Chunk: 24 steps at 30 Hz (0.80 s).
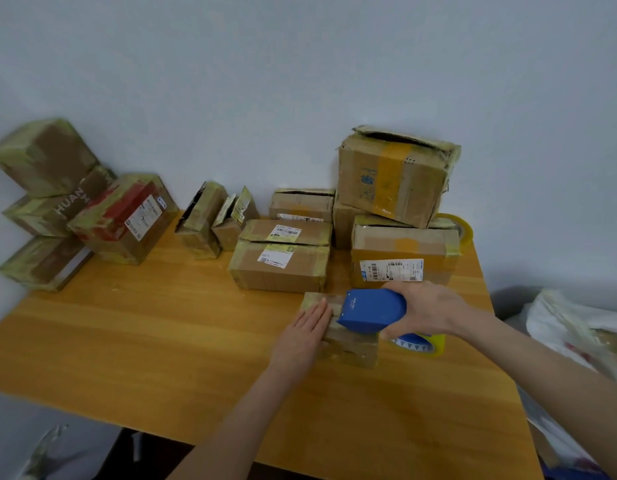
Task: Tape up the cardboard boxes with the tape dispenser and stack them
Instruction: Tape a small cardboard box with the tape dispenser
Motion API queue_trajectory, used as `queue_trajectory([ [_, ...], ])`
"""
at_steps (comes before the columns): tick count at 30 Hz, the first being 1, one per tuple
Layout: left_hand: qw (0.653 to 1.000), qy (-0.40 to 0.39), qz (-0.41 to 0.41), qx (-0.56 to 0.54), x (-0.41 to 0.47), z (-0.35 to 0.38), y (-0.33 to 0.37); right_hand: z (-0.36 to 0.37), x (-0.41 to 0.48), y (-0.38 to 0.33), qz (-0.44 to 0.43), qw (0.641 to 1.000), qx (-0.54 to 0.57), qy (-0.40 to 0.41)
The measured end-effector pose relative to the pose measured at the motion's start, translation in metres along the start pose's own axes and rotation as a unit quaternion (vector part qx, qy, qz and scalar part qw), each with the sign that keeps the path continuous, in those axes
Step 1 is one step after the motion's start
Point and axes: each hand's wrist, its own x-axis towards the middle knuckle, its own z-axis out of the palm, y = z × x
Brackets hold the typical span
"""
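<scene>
Small box lies on the table toward its right edge. The left hand rests flat on the box's left end, fingers straight. The right hand grips the blue tape dispenser, whose front touches the box top. Behind stand taped boxes. A spare tape roll sits at the far right corner, and a stack stands by the far left corner.

This looked like a plain room used as a makeshift parcel-packing spot. A wooden table stood against a bare pale wall, crowded with worn, heavily taped cardboard boxes, several bearing shipping labels, a roll of tape behind them, a white plastic bag alongside.
</scene>
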Motion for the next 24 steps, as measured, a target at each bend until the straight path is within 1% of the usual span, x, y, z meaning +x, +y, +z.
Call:
queue_trajectory([
  [5, 1.0, 0.02, 0.0, -0.023, 0.001, 0.002, -0.001, 0.001, -0.008, 0.008, 0.002, 1.0, 0.003, 0.005],
  [8, 0.999, 0.034, 0.003, -0.034, -0.001, 0.002, -0.003, 0.001, -0.009, 0.015, -0.01, 0.998, 0.057, 0.0],
  [10, 0.998, 0.043, 0.006, -0.037, -0.001, 0.002, -0.006, -0.005, -0.015, 0.03, -0.003, 0.997, 0.08, -0.005],
  [13, 0.998, 0.047, 0.013, -0.035, 0.002, 0.003, -0.007, -0.013, -0.031, 0.064, 0.031, 0.993, 0.108, -0.03],
  [16, 0.998, 0.044, 0.008, -0.036, 0.003, 0.004, -0.003, 0.003, -0.037, 0.075, 0.048, 0.99, 0.118, -0.062],
  [18, 0.998, 0.042, 0.01, -0.042, 0.003, 0.003, -0.001, 0.02, -0.033, 0.071, 0.052, 0.99, 0.111, -0.066],
  [22, 0.998, 0.046, 0.016, -0.036, 0.0, 0.002, 0.002, 0.033, -0.03, 0.073, 0.062, 0.987, 0.132, -0.067],
  [24, 0.999, 0.042, 0.014, -0.004, -0.002, -0.002, 0.01, 0.034, -0.029, 0.074, 0.064, 0.987, 0.131, -0.069],
])
